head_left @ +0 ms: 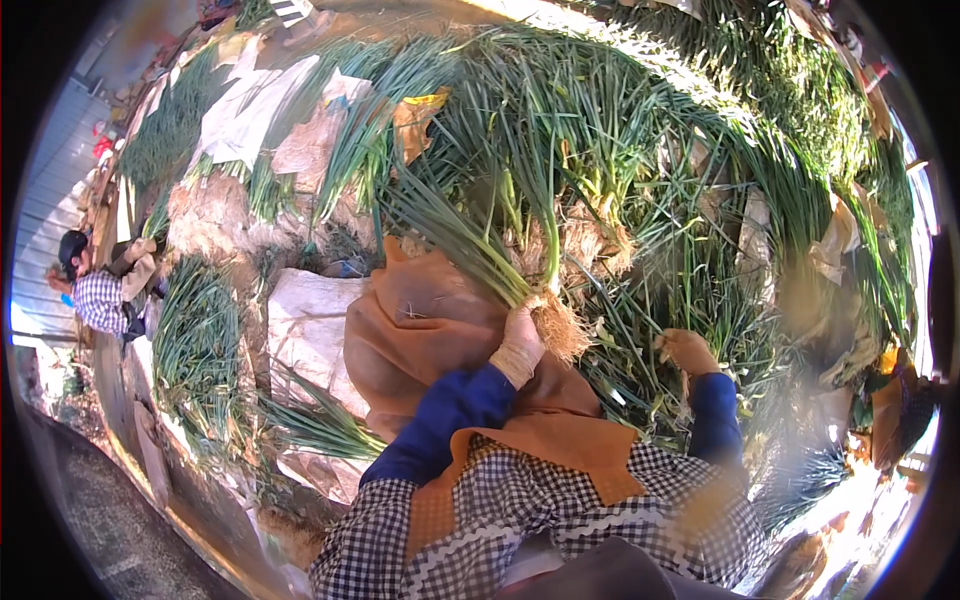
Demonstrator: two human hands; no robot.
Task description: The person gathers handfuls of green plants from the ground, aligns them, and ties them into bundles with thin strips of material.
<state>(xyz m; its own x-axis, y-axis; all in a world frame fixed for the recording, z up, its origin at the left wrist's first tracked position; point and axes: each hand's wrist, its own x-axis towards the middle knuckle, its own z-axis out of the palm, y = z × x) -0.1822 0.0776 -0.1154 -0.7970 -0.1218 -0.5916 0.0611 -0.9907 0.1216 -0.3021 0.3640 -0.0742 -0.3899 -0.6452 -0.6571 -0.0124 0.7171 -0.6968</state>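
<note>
My left hand (pixel 520 340) is closed round the root end of a bunch of green onions (pixel 548 240). Their pale tangled roots (pixel 562 328) stick out beside the thumb, and the long green leaves fan up and away over my lap. To the right, my right hand (pixel 688 352) is held low with its fingers curled together, above scattered leaves. What is between those fingers, if anything, is too small to make out. An orange-brown cloth (pixel 430 310) lies across my lap under the left wrist.
Piles of green onions (pixel 520 90) spread across the far side, and loose trimmed leaves (pixel 690 270) lie at the right. White sacking (pixel 310 325) is left of my lap. More bundles (pixel 195 340) lie farther left, near another person (pixel 100 295) in a checked top.
</note>
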